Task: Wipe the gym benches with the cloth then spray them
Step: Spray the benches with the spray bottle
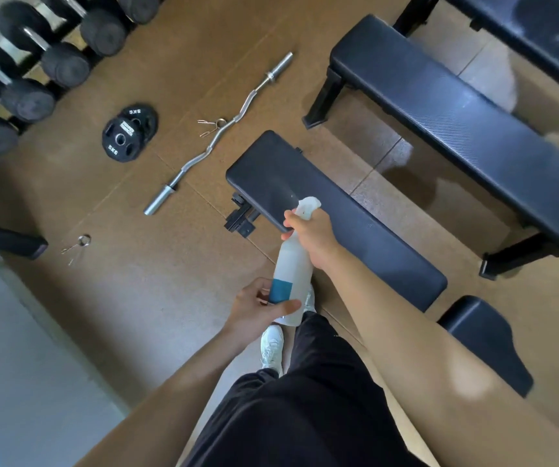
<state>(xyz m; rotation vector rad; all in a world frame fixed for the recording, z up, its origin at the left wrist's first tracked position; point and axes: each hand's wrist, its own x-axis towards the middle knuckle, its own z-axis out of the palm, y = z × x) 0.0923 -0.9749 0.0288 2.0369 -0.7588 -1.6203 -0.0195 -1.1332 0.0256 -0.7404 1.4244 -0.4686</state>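
Note:
A white spray bottle with a blue label is held in both hands over the near end of a dark padded bench. My right hand grips the bottle's neck at the trigger, and the nozzle points toward the bench pad. My left hand holds the bottle's base by the label. A second, longer dark bench stands to the right, and part of a third bench shows at the top right. No cloth is visible.
A curl bar lies on the brown floor left of the near bench, with stacked 5 kg plates and spring clips nearby. A dumbbell rack fills the top left. A small separate seat pad sits at the lower right.

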